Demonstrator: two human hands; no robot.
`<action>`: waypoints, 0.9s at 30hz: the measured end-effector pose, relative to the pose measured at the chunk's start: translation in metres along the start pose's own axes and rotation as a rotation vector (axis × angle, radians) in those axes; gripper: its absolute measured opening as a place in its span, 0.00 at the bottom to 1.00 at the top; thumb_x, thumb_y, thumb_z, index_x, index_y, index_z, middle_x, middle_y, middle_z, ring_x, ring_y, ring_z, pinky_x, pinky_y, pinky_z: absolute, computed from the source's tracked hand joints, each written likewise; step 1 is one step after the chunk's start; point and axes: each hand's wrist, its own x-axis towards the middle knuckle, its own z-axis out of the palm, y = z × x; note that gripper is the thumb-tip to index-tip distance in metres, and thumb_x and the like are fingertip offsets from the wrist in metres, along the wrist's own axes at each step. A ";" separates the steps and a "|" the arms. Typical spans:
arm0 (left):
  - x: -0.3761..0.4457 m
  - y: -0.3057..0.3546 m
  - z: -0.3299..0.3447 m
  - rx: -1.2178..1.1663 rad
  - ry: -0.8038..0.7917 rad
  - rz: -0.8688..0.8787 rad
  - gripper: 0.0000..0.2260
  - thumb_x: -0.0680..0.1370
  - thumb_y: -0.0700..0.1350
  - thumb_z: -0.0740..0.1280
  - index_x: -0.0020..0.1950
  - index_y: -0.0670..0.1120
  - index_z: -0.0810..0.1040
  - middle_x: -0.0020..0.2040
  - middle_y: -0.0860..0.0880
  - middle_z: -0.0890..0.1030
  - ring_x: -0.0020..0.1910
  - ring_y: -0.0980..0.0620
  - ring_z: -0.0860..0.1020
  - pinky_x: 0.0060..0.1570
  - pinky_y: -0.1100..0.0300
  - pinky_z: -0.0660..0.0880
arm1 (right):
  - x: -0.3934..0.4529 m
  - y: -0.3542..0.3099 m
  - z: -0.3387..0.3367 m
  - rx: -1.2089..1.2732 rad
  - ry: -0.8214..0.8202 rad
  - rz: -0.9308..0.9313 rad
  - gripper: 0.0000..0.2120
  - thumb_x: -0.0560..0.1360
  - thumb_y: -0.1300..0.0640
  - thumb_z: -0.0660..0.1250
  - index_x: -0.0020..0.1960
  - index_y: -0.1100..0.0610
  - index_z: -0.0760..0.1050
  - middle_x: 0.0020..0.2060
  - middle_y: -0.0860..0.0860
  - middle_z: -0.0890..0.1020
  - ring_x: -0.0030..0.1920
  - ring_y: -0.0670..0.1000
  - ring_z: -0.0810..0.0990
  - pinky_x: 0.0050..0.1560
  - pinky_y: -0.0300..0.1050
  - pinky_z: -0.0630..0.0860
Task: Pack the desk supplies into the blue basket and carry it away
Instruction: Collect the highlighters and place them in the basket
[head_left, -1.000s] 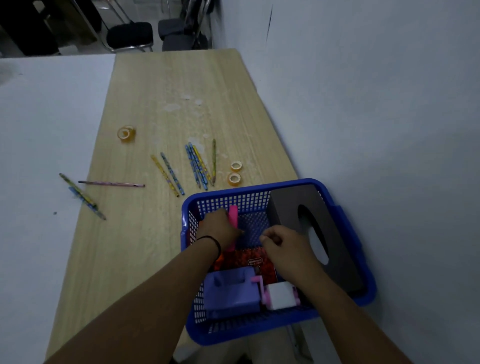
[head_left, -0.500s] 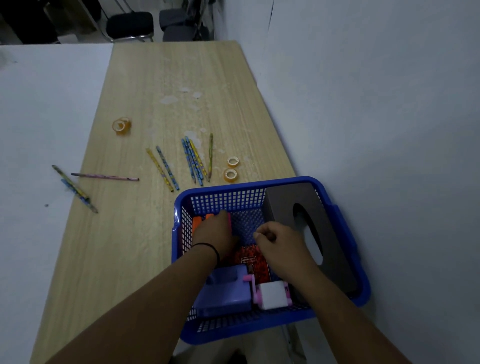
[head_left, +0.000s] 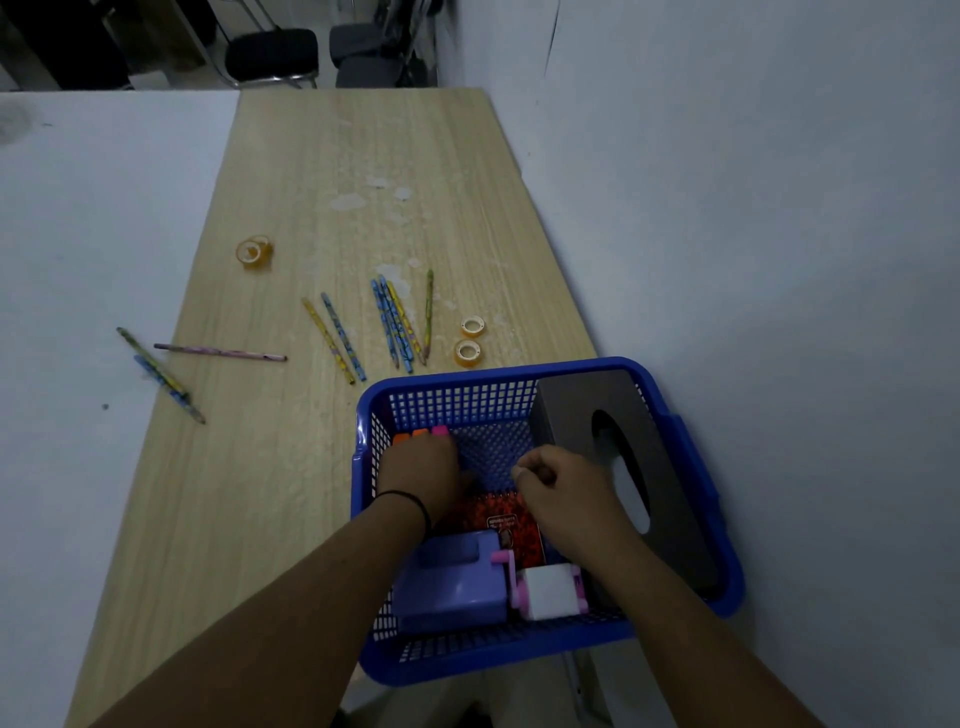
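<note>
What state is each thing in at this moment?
Blue basket: on the desk, partly packed.
Tissue box: in the basket, leaning on its right wall.
Highlighters: in the basket, under the left hand.
Right hand: fingers curled, contents unclear.
Notebook: flat in the basket.
Pencils: loose on the desk.
Tape rolls: unpacked.
</note>
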 end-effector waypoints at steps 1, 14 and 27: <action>0.000 0.000 0.000 -0.003 0.002 -0.006 0.24 0.74 0.60 0.64 0.60 0.44 0.70 0.53 0.44 0.78 0.51 0.45 0.77 0.48 0.52 0.75 | 0.000 0.000 0.000 -0.004 0.002 -0.001 0.07 0.78 0.53 0.61 0.45 0.53 0.75 0.36 0.46 0.79 0.36 0.44 0.76 0.34 0.33 0.70; -0.015 -0.032 -0.076 -0.378 0.337 -0.004 0.12 0.79 0.50 0.60 0.50 0.45 0.80 0.43 0.46 0.83 0.42 0.46 0.80 0.39 0.56 0.75 | 0.009 -0.032 0.015 -0.047 0.043 -0.062 0.07 0.77 0.55 0.61 0.43 0.56 0.75 0.34 0.46 0.77 0.34 0.42 0.73 0.29 0.28 0.67; -0.061 -0.278 -0.078 -0.686 0.550 -0.421 0.07 0.76 0.46 0.64 0.44 0.47 0.81 0.34 0.51 0.78 0.35 0.51 0.76 0.39 0.59 0.72 | 0.052 -0.191 0.172 -0.196 -0.069 -0.330 0.06 0.77 0.55 0.63 0.44 0.57 0.76 0.28 0.47 0.74 0.29 0.45 0.71 0.31 0.39 0.65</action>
